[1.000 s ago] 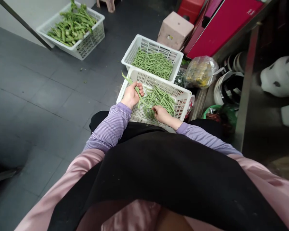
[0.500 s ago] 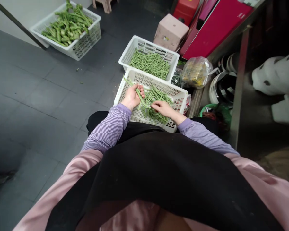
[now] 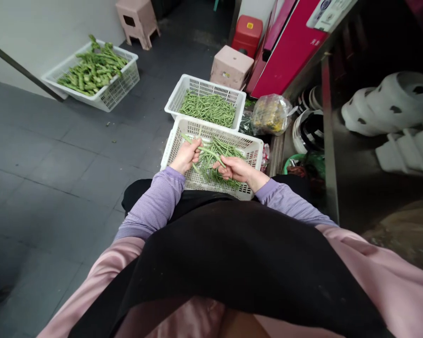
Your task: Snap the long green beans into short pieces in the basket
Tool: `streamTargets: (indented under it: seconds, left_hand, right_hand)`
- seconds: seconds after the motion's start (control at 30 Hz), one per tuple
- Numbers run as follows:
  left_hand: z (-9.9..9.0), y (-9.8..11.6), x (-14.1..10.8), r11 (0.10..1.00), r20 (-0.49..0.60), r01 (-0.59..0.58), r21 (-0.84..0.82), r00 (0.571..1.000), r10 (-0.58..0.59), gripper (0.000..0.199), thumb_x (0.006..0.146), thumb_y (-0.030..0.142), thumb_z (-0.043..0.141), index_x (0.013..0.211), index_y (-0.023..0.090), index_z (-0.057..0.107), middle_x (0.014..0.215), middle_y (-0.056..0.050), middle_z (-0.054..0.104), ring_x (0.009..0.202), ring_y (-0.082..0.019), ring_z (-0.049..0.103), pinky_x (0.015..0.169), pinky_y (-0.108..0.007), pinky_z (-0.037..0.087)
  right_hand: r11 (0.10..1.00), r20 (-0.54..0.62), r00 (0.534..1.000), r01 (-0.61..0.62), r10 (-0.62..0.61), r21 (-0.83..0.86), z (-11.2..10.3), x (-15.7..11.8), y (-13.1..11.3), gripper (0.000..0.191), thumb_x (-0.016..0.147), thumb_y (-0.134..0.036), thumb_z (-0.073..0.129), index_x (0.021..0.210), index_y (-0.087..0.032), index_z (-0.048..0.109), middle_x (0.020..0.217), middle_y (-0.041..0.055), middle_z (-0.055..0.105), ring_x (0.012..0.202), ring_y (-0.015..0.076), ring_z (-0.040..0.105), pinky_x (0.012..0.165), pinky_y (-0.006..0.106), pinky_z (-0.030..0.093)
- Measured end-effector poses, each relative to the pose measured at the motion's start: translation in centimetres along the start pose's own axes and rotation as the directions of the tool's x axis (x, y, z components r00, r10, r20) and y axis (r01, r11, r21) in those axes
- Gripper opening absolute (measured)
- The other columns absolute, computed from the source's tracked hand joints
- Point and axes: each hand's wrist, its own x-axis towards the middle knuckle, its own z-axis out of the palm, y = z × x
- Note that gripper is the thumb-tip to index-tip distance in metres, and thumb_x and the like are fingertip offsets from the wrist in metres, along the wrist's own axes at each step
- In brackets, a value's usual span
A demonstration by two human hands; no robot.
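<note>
Long green beans [image 3: 209, 151] stretch between my two hands, above the near white basket [image 3: 257, 151]. My left hand [image 3: 188, 155] is closed on them at the left, its fingers curled. At the right, my right hand [image 3: 232, 169] pinches their other end. Loose long beans [image 3: 225, 148] lie in a pile under and beside my hands in the near basket. Just behind it, the far white basket [image 3: 239, 105] holds short cut bean pieces [image 3: 209, 109].
A white basket [image 3: 121, 87] of thick green stalks [image 3: 91, 70] stands on the floor at upper left. Stools [image 3: 137, 19], [image 3: 231, 65] stand farther back. To the right are a plastic bag [image 3: 271, 115], a green container [image 3: 291, 162] and a metal shelf edge [image 3: 329, 141].
The view has tilted up and shifted right, so the baskets appear lower and farther left. My hands have moved a little apart, with the beans now stretched straighter between them.
</note>
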Motion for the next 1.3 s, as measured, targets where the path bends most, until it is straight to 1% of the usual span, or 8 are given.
streamTargets:
  seconds: [0.33, 0.63, 0.83, 0.97, 1.07, 1.13, 1.23, 1.3]
  left_hand:
    - [-0.1, 0.3, 0.0, 0.998, -0.031, -0.020, -0.068, 0.999, 0.018, 0.039, 0.091, 0.044, 0.067, 0.071, 0.019, 0.043, 0.047, 0.012, 0.027, 0.034, -0.001, 0.019, 0.033, -0.013, 0.014]
    - [0.2, 0.2, -0.1, 0.991, -0.036, 0.018, -0.133, 0.999, -0.023, 0.036, 0.094, 0.041, 0.063, 0.074, 0.018, 0.044, 0.047, 0.011, 0.031, 0.034, -0.001, 0.021, 0.033, -0.013, 0.015]
    - [0.1, 0.1, 0.0, 0.995, -0.056, -0.001, -0.097, 0.998, -0.004, 0.036, 0.092, 0.040, 0.066, 0.074, 0.018, 0.044, 0.049, 0.011, 0.033, 0.037, -0.001, 0.023, 0.035, -0.014, 0.016]
    - [0.3, -0.4, -0.3, 0.995, -0.110, -0.096, 0.036, 0.989, 0.100, 0.034, 0.093, 0.037, 0.064, 0.071, 0.019, 0.045, 0.050, 0.010, 0.031, 0.039, -0.004, 0.022, 0.038, -0.017, 0.017]
    - [1.3, -1.3, -1.4, 0.915, -0.130, -0.295, 0.274, 0.932, 0.339, 0.030, 0.089, 0.031, 0.068, 0.068, 0.018, 0.050, 0.053, 0.006, 0.040, 0.047, -0.007, 0.035, 0.046, -0.020, 0.030]
    - [2.1, -2.0, -2.3, 0.805, -0.063, -0.422, 0.417, 0.870, 0.489, 0.028, 0.085, 0.027, 0.072, 0.065, 0.018, 0.054, 0.057, 0.003, 0.046, 0.057, -0.010, 0.044, 0.055, -0.022, 0.037]
    - [2.7, -2.8, -3.1, 0.741, 0.027, -0.482, 0.469, 0.846, 0.533, 0.029, 0.083, 0.028, 0.073, 0.064, 0.018, 0.055, 0.059, 0.002, 0.049, 0.061, -0.011, 0.048, 0.058, -0.023, 0.039]
    - [2.5, -3.0, -2.9, 0.814, 0.014, -0.412, 0.410, 0.895, 0.446, 0.031, 0.084, 0.032, 0.072, 0.065, 0.018, 0.052, 0.054, 0.005, 0.044, 0.053, -0.009, 0.042, 0.052, -0.022, 0.035]
  right_hand:
    - [0.992, -0.033, 0.999, 0.003, 0.002, 0.126, -0.5, 0.0, 1.5, 0.048, 0.094, -0.056, 0.060, 0.066, -0.019, 0.046, 0.051, -0.0090, 0.026, 0.042, 0.0063, 0.021, 0.041, 0.018, 0.024]
    - [0.989, 0.011, 0.998, -0.062, 0.061, 0.135, -0.6, 0.9, 2.4, 0.053, 0.092, -0.065, 0.055, 0.069, -0.020, 0.043, 0.053, -0.0098, 0.023, 0.043, 0.0063, 0.015, 0.041, 0.018, 0.018]
    - [0.979, 0.045, 0.998, 0.030, -0.040, 0.203, -0.2, 0.6, 2.1, 0.055, 0.093, -0.062, 0.057, 0.065, -0.021, 0.033, 0.054, -0.0083, 0.023, 0.044, 0.0063, 0.013, 0.041, 0.019, 0.017]
    - [0.954, -0.187, 0.973, 0.177, -0.132, 0.243, 0.1, 1.1, 1.9, 0.050, 0.095, -0.045, 0.061, 0.064, -0.022, 0.029, 0.052, -0.0091, 0.019, 0.043, 0.0064, 0.014, 0.039, 0.018, 0.018]
    - [0.933, -0.468, 0.873, 0.272, -0.136, 0.236, -0.1, 2.3, 2.0, 0.045, 0.096, -0.038, 0.058, 0.066, -0.023, 0.029, 0.050, -0.0096, 0.021, 0.041, 0.0067, 0.015, 0.038, 0.018, 0.019]
    - [0.932, -0.616, 0.777, 0.306, -0.126, 0.195, -0.8, 3.2, 2.1, 0.041, 0.096, -0.033, 0.055, 0.067, -0.023, 0.029, 0.049, -0.0098, 0.022, 0.039, 0.0068, 0.018, 0.037, 0.018, 0.020]
    - [0.962, -0.717, 0.694, 0.237, -0.068, 0.138, -2.1, 3.9, 2.8, 0.036, 0.091, -0.027, 0.059, 0.065, -0.022, 0.034, 0.046, -0.0096, 0.027, 0.038, 0.0065, 0.023, 0.038, 0.018, 0.023]
    - [0.993, -0.677, 0.736, 0.083, -0.008, 0.079, -2.8, 3.8, 3.3, 0.028, 0.083, -0.023, 0.068, 0.066, -0.020, 0.046, 0.048, -0.0076, 0.040, 0.041, 0.0067, 0.034, 0.041, 0.019, 0.029]
